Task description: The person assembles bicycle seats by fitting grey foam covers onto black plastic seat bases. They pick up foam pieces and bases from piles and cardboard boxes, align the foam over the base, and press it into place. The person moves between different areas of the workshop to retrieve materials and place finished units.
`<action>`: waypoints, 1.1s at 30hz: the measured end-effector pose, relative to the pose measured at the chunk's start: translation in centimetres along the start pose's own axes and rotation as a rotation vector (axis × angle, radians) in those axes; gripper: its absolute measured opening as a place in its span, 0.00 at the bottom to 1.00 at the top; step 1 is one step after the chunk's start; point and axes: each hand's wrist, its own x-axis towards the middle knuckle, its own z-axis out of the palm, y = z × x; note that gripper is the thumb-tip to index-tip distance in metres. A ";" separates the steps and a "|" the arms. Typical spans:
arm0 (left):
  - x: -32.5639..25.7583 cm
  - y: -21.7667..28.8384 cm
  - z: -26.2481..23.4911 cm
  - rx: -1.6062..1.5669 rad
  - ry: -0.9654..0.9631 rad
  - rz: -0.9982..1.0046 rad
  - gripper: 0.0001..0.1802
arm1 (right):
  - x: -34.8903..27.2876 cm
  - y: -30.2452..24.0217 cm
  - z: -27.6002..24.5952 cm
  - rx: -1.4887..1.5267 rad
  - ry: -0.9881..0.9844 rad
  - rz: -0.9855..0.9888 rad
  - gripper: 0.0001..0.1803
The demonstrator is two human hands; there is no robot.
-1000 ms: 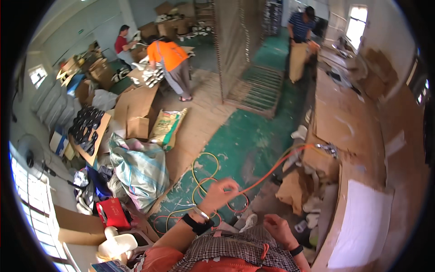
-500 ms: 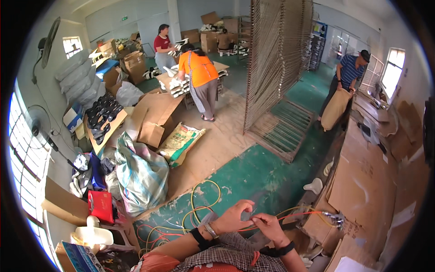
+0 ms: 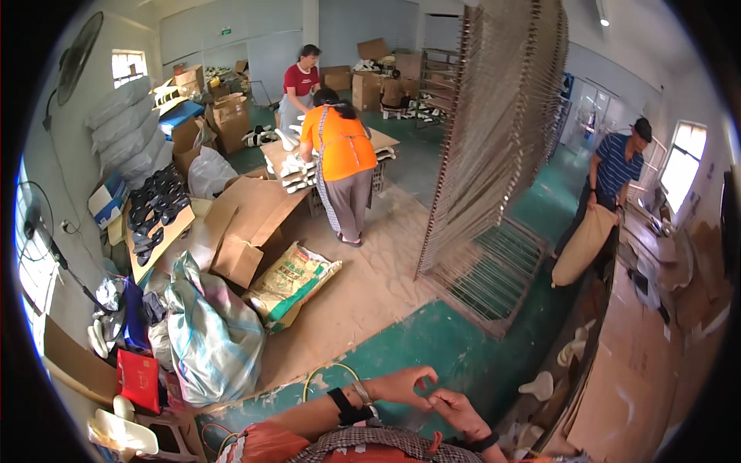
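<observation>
Right of the thin yellow hose point(image 3: 332, 365), bare left hand point(image 3: 405, 386) and bare right hand point(image 3: 461, 413) curl narrowly; I cannot tell what's held. Steady both.

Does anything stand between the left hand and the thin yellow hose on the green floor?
No separate object visibly stands between the left hand and the thin yellow hose. Only the left forearm, with its black fabric wristband, crosses in front of its arc.
</observation>
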 end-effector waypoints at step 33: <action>32.2 -5.0 -22.5 0.304 -0.281 0.039 0.34 | 27.1 4.5 -24.4 -0.121 -0.008 -0.117 0.10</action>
